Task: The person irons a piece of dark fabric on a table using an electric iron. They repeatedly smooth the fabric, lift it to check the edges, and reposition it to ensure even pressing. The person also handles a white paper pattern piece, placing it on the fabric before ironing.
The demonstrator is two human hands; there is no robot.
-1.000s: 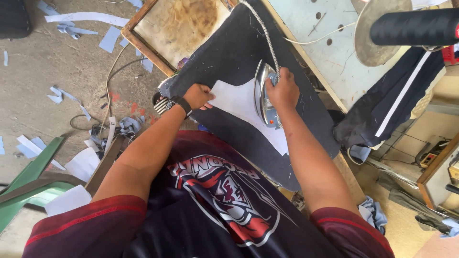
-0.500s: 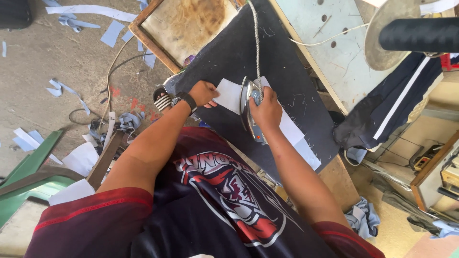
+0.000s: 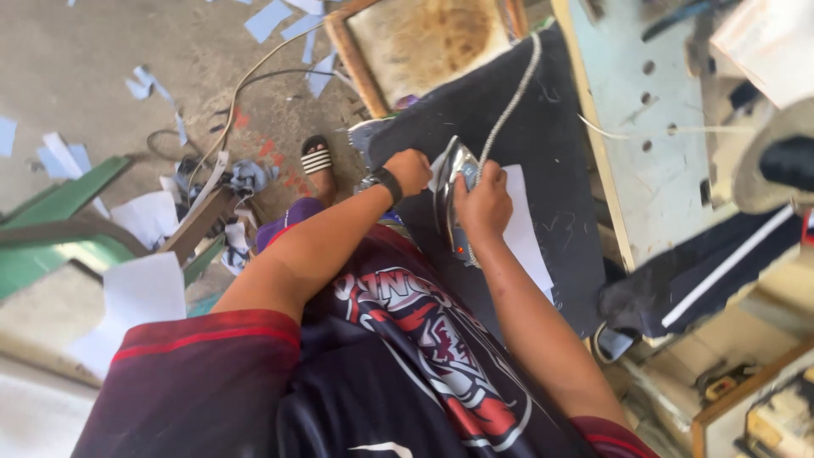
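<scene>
1 electric iron (image 3: 452, 197) with a shiny metal body is gripped at its handle by the right hand (image 3: 483, 206), whose fingers are clenched around the grip. The iron is pressed flat onto 1 white sheet (image 3: 524, 233), which lies on 1 dark cloth (image 3: 509, 110) spread over the work surface. The near left edge of that sheet is held down by the left hand (image 3: 409, 170); its fingers are curled against the cloth, and whether the sheet is pinched or only pressed cannot be told. 1 black band (image 3: 388, 184) is worn at the left wrist. 1 braided cord (image 3: 511, 102) is seen running from the iron up across the dark cloth. Just beyond the cloth, 1 scorched pad in a wooden frame (image 3: 424, 38) is set. To the right, 1 pale panel with round holes (image 3: 636, 127) is placed, and 1 dark garment with a white stripe (image 3: 704, 280) hangs below it. On the floor to the left, 1 striped sandal (image 3: 317, 158), several blue and white scraps (image 3: 144, 85) and 1 green plastic piece (image 3: 51, 229) are scattered.
</scene>
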